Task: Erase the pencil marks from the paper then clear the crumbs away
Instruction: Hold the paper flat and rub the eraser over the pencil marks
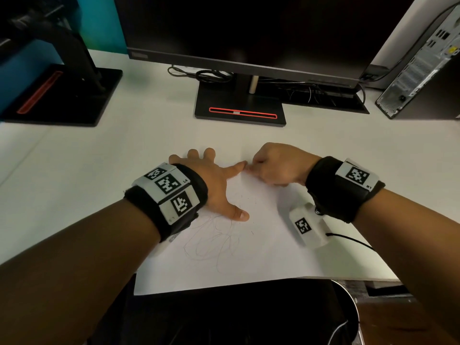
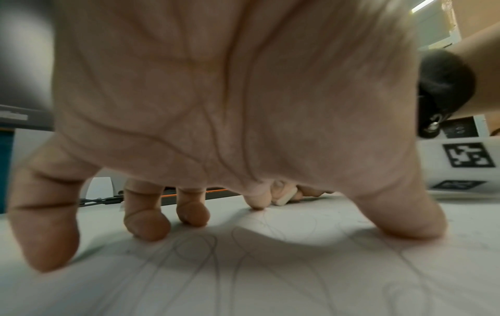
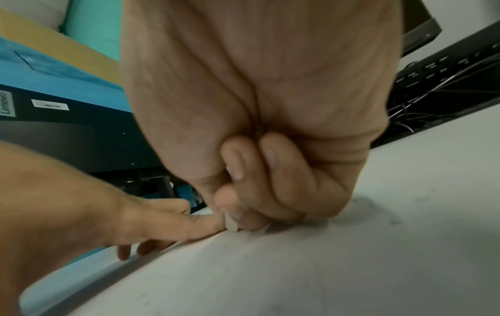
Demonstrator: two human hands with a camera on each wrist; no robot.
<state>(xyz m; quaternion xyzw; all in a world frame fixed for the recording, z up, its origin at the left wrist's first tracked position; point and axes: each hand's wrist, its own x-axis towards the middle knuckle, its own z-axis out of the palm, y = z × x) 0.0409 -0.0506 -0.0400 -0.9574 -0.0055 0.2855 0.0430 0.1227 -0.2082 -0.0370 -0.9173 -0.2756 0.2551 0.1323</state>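
A white sheet of paper (image 1: 249, 265) lies on the white desk, with looping pencil scribbles (image 1: 216, 242) on its left half. My left hand (image 1: 216, 183) is spread flat on the sheet, fingertips (image 2: 147, 226) and thumb pressing it down. My right hand (image 1: 271, 165) is curled at the sheet's far edge, right beside the left index fingertip. It pinches a small white eraser (image 2: 282, 198) against the paper; in the right wrist view only a sliver of the eraser (image 3: 230, 225) shows under the fingers. A few dark crumbs (image 1: 252, 232) dot the sheet.
A monitor on a black base (image 1: 240, 105) stands behind the paper, with coiled cables (image 1: 206, 75) beside it. A second stand (image 1: 62, 95) sits far left and a computer tower (image 1: 423, 70) far right. The paper's near edge overhangs the desk above something dark (image 1: 236, 314).
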